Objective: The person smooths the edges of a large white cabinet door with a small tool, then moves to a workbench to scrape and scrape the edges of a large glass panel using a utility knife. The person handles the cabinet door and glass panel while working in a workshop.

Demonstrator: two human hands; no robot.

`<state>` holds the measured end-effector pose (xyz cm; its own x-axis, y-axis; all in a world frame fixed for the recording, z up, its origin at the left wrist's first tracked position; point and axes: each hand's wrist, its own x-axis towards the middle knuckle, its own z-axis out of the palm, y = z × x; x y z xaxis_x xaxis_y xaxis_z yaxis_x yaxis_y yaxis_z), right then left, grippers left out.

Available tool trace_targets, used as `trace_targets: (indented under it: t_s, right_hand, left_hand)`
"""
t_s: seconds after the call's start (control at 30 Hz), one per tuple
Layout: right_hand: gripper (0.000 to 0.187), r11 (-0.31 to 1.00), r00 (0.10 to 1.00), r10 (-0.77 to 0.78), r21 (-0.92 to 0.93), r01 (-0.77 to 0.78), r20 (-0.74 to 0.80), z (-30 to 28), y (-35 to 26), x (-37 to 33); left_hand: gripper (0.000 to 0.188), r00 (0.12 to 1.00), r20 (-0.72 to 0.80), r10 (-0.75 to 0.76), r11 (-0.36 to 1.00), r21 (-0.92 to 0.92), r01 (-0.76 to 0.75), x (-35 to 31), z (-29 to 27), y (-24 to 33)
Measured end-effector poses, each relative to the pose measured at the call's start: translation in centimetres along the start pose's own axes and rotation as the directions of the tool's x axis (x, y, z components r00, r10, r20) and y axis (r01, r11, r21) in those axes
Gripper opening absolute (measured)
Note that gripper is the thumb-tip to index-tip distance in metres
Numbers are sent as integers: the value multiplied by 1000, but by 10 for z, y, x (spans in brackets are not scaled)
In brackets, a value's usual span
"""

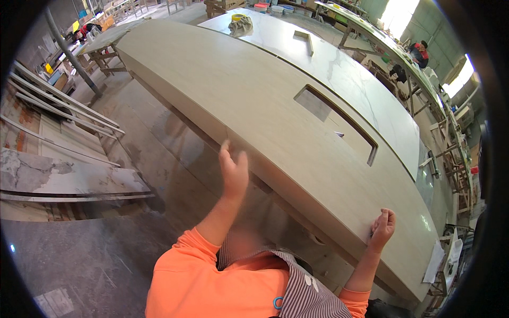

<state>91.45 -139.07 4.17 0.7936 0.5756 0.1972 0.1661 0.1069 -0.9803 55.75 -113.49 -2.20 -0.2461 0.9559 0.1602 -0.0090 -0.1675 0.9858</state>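
Observation:
A long beige stone countertop (212,69) with a thick front edge and a rectangular cutout (347,122) lies before me. At its front edge is my left hand (234,169), fingers and thumb apart, holding nothing I can see. The fingertips are close to the edge; whether they touch it I cannot tell. Further right, my right hand (383,229) is raised over the near part of the top with fingers closed together in a pinch. What it holds, if anything, is too small or hidden to name. A small dark metallic-looking piece (339,134) shows by the cutout.
Behind lies a white veined slab (339,58) bearing a crumpled cloth (241,25) and an L-shaped strip (305,41). Stone strips (69,106) and a grey veined slab (69,172) are stacked at left. A person (419,54) works at the far right; another (87,32) at far left.

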Motion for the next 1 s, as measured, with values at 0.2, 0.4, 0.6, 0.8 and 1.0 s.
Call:
trace_targets:
  t_s: [0.2,0.4,0.6,0.8,1.0]
  right_hand:
    - [13,1000,999,23,-6,-23,-24,-1,2,2]
    - [14,999,1000,0,-38,0,-5,0,1,0]
    - [14,999,1000,3,-39,-4,-7,1,0,2]
    - [13,998,998,57,12,-57,-5,3,-5,1]
    - [13,986,990,111,131,-100,-81,4,-11,-4]
  left_hand:
    - [66,990,134,50,993,99,-64,28,-12,3]
    - [67,990,138,32,996,74,-42,30,-2,8]
    - [72,986,151,65,991,103,-81,30,-1,-2]
    - [79,979,201,-35,998,62,23,21,0,-13]
    - [81,882,409,-236,961,-35,274,-10,-5,-30]
